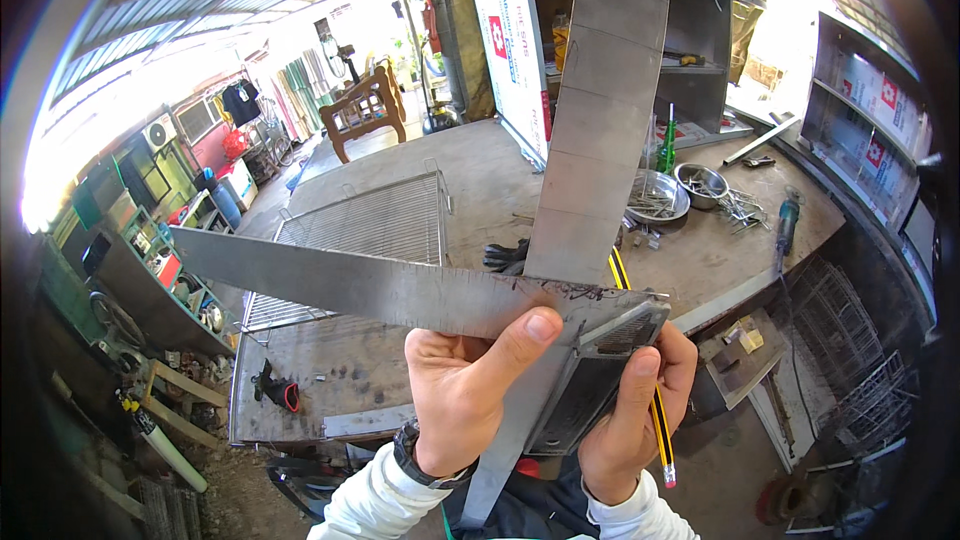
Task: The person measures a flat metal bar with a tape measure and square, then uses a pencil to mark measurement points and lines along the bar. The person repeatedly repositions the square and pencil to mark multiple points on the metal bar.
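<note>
Up close to the camera, both hands hold crossed metal strips above the counter (420, 165). Left hand (462, 392) has its grip closed on the long strip (330, 283): thumb pressed flat on top near the strip's right end, fingers curled under. That strip runs from the hands out to the left, slightly tilted, w/ small marks scratched along its upper edge. Right hand (632, 410) is closed round a dark ribbed block (592, 380), fingers wrapped on its right side, and also pins a yellow pencil (660, 425) that pokes down past the palm, eraser end lowest. The wide strip (598, 110) rises from the block area up toward the top of frame, crossing over the long strip's right end at roughly a right angle; faint cross lines divide it into sections. A third strip end drops from the hands toward the lower edge, btwn the forearms.

On the counter beyond: a wire rack (372, 230) lies flat at left, black gloves (508, 256) sit just beside the wide strip, two steel bowls (680, 190) hold small metal bits, w/ a green bottle (668, 145) near them. A blue grinder (786, 225) lies near the right edge. White cabinet (515, 50) stands at the far side.
</note>
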`<action>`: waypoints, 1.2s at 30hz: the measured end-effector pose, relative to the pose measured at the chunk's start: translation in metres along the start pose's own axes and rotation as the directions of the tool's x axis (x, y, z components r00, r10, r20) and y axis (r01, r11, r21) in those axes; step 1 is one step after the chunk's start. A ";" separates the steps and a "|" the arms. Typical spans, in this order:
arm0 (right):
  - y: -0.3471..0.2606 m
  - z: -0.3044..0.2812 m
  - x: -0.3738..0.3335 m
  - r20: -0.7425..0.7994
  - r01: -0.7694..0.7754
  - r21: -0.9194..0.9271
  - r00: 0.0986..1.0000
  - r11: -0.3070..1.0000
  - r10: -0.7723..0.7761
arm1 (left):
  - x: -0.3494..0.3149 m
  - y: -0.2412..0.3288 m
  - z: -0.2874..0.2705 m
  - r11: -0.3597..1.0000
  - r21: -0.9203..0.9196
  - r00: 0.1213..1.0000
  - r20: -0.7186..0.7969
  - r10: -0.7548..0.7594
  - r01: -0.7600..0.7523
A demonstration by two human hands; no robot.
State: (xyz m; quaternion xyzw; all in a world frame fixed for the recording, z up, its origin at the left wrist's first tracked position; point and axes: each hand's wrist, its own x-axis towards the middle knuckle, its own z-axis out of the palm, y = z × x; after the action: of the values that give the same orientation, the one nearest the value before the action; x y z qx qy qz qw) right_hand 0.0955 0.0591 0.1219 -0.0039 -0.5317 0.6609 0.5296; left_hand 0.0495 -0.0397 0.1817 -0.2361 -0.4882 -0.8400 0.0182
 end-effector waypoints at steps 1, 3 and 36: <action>0.001 0.000 0.000 -0.001 -0.008 -0.005 1.000 1.000 0.008 | -0.001 -0.001 -0.001 1.000 0.016 1.000 0.007 0.018 -0.019; 0.001 0.000 -0.001 -0.003 -0.022 -0.015 1.000 1.000 0.022 | -0.004 -0.002 -0.002 0.997 0.047 0.998 0.024 0.054 -0.055; -0.005 -0.041 0.048 -0.061 0.241 0.062 0.969 0.968 -0.238 | 0.009 -0.006 -0.002 0.999 0.022 0.999 -0.019 0.032 -0.032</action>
State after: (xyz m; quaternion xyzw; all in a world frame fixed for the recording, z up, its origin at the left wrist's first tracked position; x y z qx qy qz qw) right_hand 0.1017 0.1204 0.1345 0.0610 -0.4911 0.6096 0.6192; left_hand 0.0394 -0.0370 0.1796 -0.2355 -0.4934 -0.8364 0.0389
